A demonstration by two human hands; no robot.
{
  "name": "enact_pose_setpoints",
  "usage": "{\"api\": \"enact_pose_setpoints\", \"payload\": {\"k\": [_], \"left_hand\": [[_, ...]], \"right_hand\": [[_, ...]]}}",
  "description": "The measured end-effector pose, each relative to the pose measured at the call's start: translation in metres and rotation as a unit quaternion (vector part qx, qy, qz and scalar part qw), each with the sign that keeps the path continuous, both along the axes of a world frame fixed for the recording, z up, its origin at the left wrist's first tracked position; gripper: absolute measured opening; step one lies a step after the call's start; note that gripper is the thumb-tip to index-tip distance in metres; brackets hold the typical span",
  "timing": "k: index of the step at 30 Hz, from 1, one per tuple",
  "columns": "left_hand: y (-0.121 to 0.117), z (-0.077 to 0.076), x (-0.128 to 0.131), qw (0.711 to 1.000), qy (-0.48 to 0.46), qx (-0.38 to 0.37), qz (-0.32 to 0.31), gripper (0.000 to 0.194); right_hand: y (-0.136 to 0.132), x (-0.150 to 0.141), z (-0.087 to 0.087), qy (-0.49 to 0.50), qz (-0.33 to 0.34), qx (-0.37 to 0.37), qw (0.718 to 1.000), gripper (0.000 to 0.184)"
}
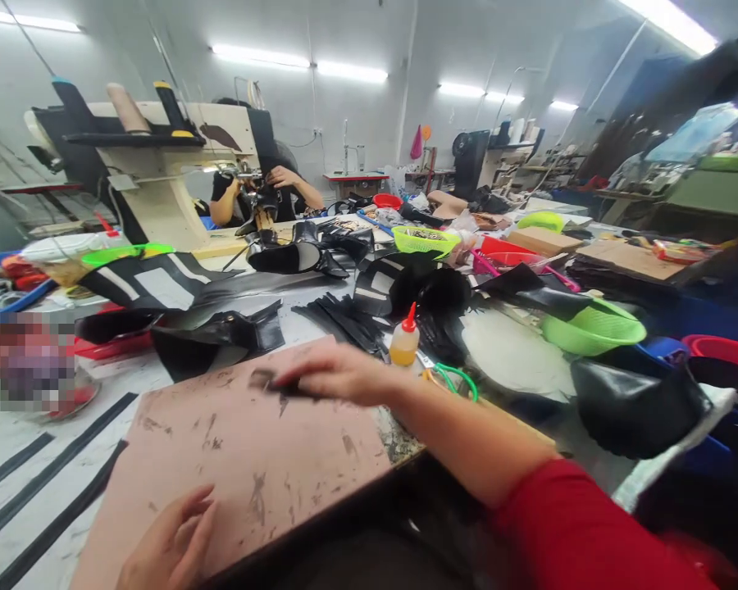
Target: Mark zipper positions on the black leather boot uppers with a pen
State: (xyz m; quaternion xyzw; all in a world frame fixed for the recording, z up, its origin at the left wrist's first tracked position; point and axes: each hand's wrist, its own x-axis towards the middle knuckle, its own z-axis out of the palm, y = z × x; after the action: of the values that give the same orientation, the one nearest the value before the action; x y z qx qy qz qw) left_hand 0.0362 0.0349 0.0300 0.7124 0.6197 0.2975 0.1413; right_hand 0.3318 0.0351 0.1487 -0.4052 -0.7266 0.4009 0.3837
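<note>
A pinkish-tan sheet (307,459) with dark glue-like smears lies in front of me on the work table. Over its far part, my right hand (338,373) is stretched out, its fingers closed on a small dark object (276,383) that motion blurs; its kind is unclear. Low on the sheet's near left side rests my left hand (172,541), fingers loosely apart and holding nothing. Just beyond my right wrist stands a bottle of yellowish liquid (404,340) with a red nozzle. Black strips (43,483) lie left of the sheet.
Black leather-like pieces (215,340) and a bundle of dark strips (344,319) lie beyond the sheet. Green-handled scissors (458,378) are near my forearm. A green basket (594,328) stands right. Across the table, another person's hand (283,178) is at a sewing machine (166,180).
</note>
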Motion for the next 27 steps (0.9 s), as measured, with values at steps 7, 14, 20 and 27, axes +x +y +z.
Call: {"api": "enact_pose_setpoints", "payload": {"k": [7,14,20,27], "left_hand": [[-0.024,0.013,-0.011,0.995,0.033,0.099,-0.013,0.02],[-0.021,0.012,0.024,0.957,0.177,0.052,-0.225,0.017],[-0.005,0.011,0.055,0.959,0.183,-0.034,-0.212,0.015],[0.003,0.018,0.058,0.966,0.074,-0.172,-0.18,0.007]], "right_hand": [[-0.028,-0.075,-0.097,-0.294,-0.014,-0.018,0.955,0.025],[-0.041,-0.072,-0.113,-0.399,-0.043,0.098,0.911,0.019],[-0.051,-0.071,-0.128,-0.383,-0.13,0.224,0.887,0.016],[-0.065,-0.09,-0.136,-0.418,-0.152,0.233,0.865,0.027]]}}
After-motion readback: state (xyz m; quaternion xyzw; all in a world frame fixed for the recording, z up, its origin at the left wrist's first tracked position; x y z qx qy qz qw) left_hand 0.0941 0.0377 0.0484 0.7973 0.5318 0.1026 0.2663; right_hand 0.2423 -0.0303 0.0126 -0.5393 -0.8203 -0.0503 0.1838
